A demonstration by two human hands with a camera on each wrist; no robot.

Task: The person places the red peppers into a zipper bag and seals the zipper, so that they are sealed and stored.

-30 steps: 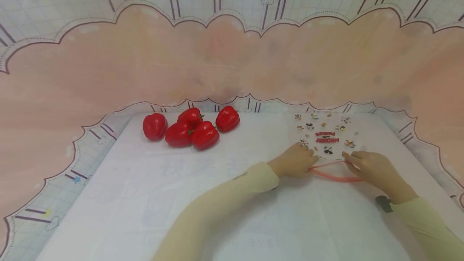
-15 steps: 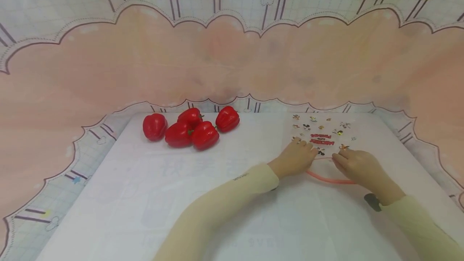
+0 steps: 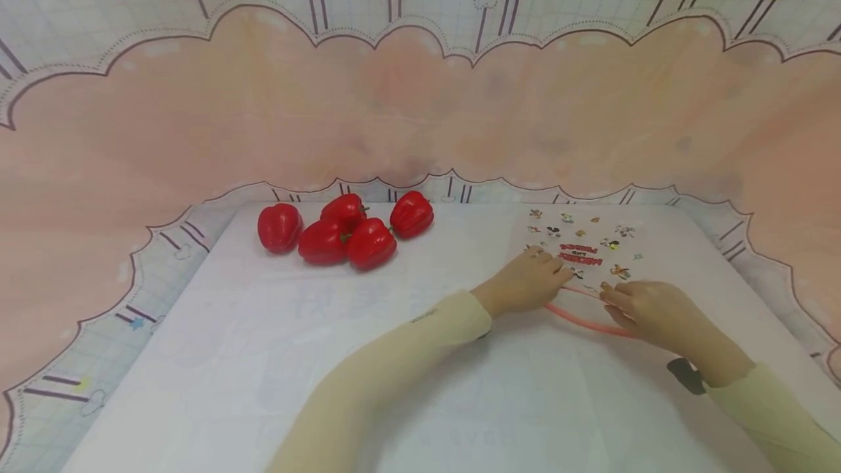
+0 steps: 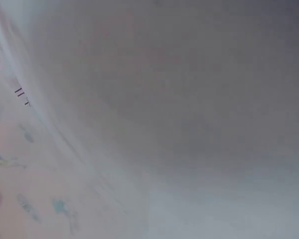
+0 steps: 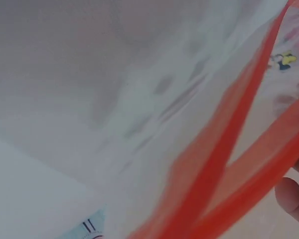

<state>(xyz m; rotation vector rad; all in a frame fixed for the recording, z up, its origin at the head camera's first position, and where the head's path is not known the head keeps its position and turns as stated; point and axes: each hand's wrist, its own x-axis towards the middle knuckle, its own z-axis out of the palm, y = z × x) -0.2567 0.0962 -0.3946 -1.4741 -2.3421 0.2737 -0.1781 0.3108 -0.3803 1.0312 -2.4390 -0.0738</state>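
A clear plastic bag [image 3: 581, 239] printed with small cartoon figures and red lettering lies flat toward the back right in the head view. Its orange-red strap [image 3: 585, 322] bows toward the person. My left hand [image 3: 528, 279] grips the bag's near edge on the left. At the right of that same edge, my right hand [image 3: 663, 316] pinches the bag with thumb and fingers. The right wrist view shows the strap [image 5: 229, 149] close up, with a fingertip [image 5: 289, 193] beside it. Only a dim, blurred surface fills most of the left wrist view.
Several red bell peppers [image 3: 371, 243] lie grouped at the back left of the white table [image 3: 263, 356]. Behind the table hangs a pink and white patterned cloth [image 3: 420, 108]. A dark object [image 3: 685, 376] sits under the right wrist.
The bag has shifted a little to the left. My right hand moved left toward the left hand, and its fingers have changed position on the edge. The peppers stay where they were.
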